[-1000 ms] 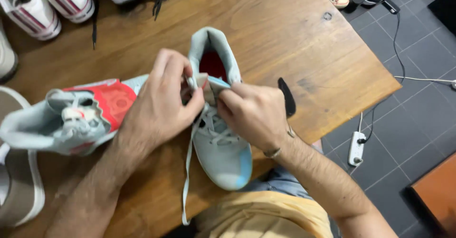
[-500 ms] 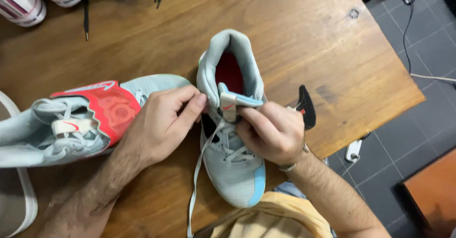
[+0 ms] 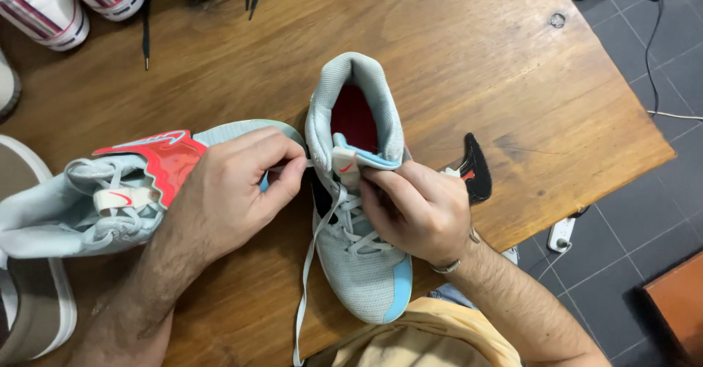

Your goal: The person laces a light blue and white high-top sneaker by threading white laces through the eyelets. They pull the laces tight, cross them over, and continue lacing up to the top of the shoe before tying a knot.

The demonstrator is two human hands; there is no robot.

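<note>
A pale grey sneaker [image 3: 362, 264] with a red lining is stood toe-toward-the-person at the near edge of the wooden surface [image 3: 469, 67]. Its lace [image 3: 302, 294] is pinched shut between thumb and fingers of the left hand [image 3: 234, 191], while the tongue is gripped by the closed right hand [image 3: 417, 210]. Its matching shoe [image 3: 110, 199] is laid sideways just left.

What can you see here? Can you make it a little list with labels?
Place: wooden table
Left hand: fingers pinch a pale lace end at the collar of the upright grey sneaker
Right hand: fingers grip the sneaker's tongue
Loose lace: hangs over the table's near edge
Beside it: matching sneaker with a red flap, lying on its side
Far edge: white striped sneakers
Floor: power strip
</note>
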